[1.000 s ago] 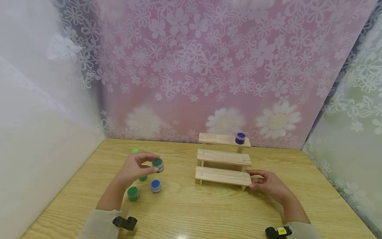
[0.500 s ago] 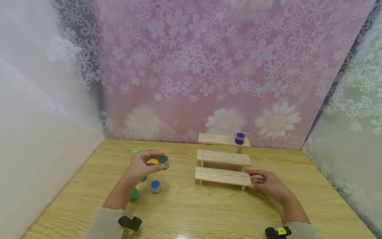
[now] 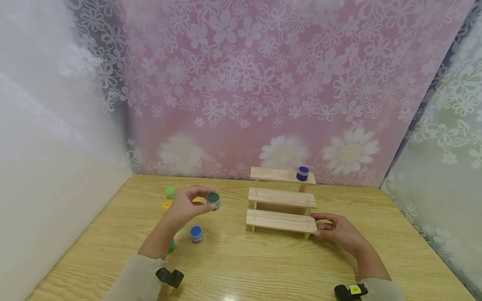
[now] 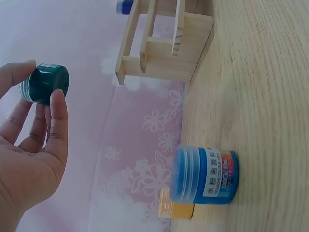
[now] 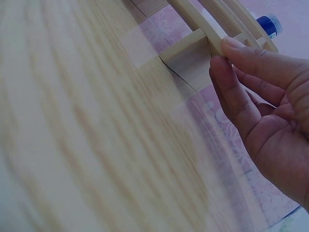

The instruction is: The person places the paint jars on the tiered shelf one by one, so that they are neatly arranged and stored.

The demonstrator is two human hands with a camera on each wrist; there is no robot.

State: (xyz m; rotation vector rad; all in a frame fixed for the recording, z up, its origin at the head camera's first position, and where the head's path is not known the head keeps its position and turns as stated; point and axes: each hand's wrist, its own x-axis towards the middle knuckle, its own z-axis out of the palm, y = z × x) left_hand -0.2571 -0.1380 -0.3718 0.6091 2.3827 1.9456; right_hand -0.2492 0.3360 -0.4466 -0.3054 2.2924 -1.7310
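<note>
Dark green jar (image 3: 213, 201): off the desk (image 3: 244, 271), in the air left of the wooden rack (image 3: 282, 197), lid up, roughly upright. Left hand (image 3: 187, 206) pinches it by the sides between thumb and fingertips; the palm does not touch it.

Right hand (image 3: 340, 234): thumb and index finger pinch the right end of the rack's lowest shelf; the other fingers are bent behind.

Purple jar (image 3: 302, 173) stands near the right end of the top shelf. Blue jar (image 3: 196, 234) stands on the desk below the held jar in the head view; light green jar (image 3: 171, 192) and two yellow jars, one at (image 3: 166, 206), lie beyond and around the left hand.

Risks (judged): fingertip hold on a smooth, round wall; a loosened thumb could drop the jar. The rack looks light; a tug from the right hand could shift it and unsettle the purple jar.

Hard to make out: another green jar (image 3: 171, 246) is mostly behind the left forearm; the second yellow jar is partly covered by the left hand. Held jar's label unreadable. How hard the right fingers press: cannot tell. Left wrist view cuts off the rack's upper part.
</note>
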